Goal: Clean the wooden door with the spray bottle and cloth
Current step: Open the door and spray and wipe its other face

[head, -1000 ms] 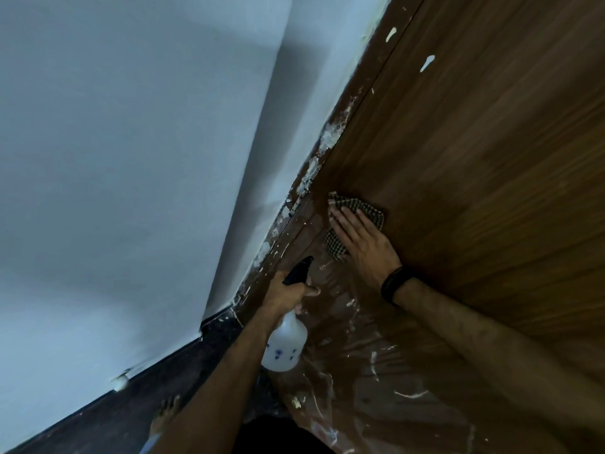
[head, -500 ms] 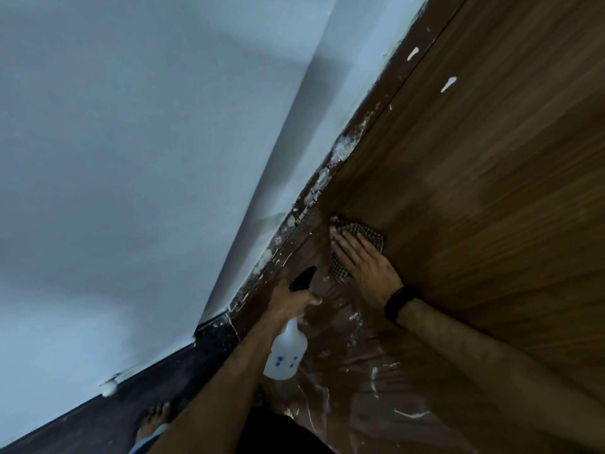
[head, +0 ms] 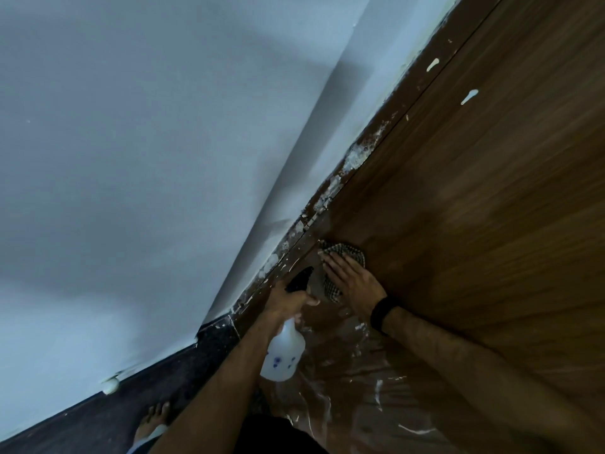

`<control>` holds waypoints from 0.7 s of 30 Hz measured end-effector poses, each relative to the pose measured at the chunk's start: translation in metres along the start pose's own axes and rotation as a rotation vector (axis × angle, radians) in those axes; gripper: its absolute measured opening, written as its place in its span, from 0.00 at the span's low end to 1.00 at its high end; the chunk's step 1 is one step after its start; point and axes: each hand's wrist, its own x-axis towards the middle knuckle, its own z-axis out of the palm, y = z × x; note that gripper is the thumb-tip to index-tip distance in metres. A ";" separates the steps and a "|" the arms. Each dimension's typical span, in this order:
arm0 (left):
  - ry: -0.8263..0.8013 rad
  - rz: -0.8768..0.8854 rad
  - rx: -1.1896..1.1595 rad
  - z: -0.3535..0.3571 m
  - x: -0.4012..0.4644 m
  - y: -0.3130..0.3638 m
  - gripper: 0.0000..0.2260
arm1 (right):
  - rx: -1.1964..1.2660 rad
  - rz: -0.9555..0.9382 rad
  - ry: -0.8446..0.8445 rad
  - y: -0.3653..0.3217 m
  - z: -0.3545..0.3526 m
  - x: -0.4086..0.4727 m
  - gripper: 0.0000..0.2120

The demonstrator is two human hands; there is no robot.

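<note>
A brown wooden door [head: 474, 198] fills the right side, with white paint flecks near its edge. My right hand [head: 352, 280] lies flat with straight fingers on a black-and-white checked cloth [head: 355, 252], pressing it against the door close to the frame. My left hand [head: 288, 303] grips the neck of a white spray bottle [head: 283, 353] with a black trigger head, which points at the door just left of the cloth. A black band sits on my right wrist.
A pale wall [head: 147, 158] covers the left. The dark door frame [head: 330, 194] carries smeared white plaster. A dark skirting and floor [head: 108, 417] run below, with my bare foot [head: 152, 421] on it. The door's lower part shows streaky plastic film [head: 353, 381].
My view has tilted upward, so hands, bottle and cloth sit lower in the frame. The right hand with the cloth has slid slightly down the door near the frame. The left hand still holds the bottle.
</note>
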 end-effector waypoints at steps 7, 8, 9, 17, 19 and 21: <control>0.031 -0.024 0.003 -0.002 0.008 -0.001 0.39 | 0.023 0.311 0.130 0.050 -0.034 0.042 0.42; 0.039 -0.023 -0.005 -0.002 0.005 0.000 0.35 | 0.016 0.308 0.126 0.048 -0.033 0.041 0.42; 0.033 -0.029 -0.011 -0.002 0.005 0.002 0.32 | 0.008 0.289 0.116 0.044 -0.030 0.040 0.42; 0.041 0.036 -0.045 -0.005 0.002 0.015 0.30 | 0.035 0.019 0.012 0.004 -0.001 0.017 0.34; 0.067 0.034 -0.069 -0.006 0.003 0.020 0.30 | 0.038 0.080 0.040 0.009 -0.006 0.016 0.36; 0.086 0.012 -0.095 -0.007 0.005 0.023 0.34 | 0.029 0.163 0.082 0.021 -0.013 0.016 0.39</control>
